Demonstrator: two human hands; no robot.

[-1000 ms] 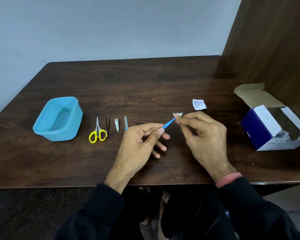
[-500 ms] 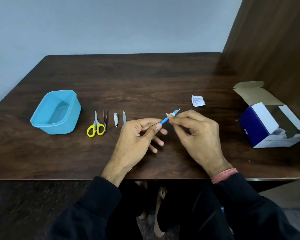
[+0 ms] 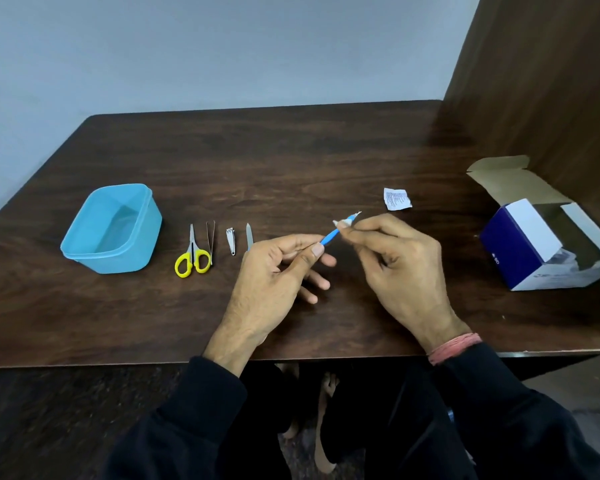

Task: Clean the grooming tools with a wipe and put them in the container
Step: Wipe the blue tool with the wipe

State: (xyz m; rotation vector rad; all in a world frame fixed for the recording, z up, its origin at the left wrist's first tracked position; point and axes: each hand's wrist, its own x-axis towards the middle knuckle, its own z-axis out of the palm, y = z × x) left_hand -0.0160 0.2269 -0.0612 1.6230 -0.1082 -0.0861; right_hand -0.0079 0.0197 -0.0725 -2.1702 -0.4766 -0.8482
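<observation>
My left hand (image 3: 274, 282) pinches the lower end of a thin blue-handled tool (image 3: 331, 234) between thumb and forefinger. My right hand (image 3: 399, 268) pinches a small white wipe (image 3: 341, 223) around the tool's upper part, and the metal tip pokes out above. To the left, in a row on the table, lie yellow-handled scissors (image 3: 193, 256), tweezers (image 3: 211, 240), a small nail clipper (image 3: 231, 240) and a nail file (image 3: 249, 234), partly hidden by my left hand. The empty light-blue container (image 3: 84, 244) stands at the far left.
A torn white wipe sachet (image 3: 397, 199) lies behind my right hand. An open blue-and-white cardboard box (image 3: 520, 251) stands at the right, by a brown wooden wall panel (image 3: 541, 81). The dark wooden table (image 3: 257, 161) ends close to my body.
The wipe has slid down from the tool's tip, so the metal tip now shows beyond it. Both hands stay in about the same place over the table.
</observation>
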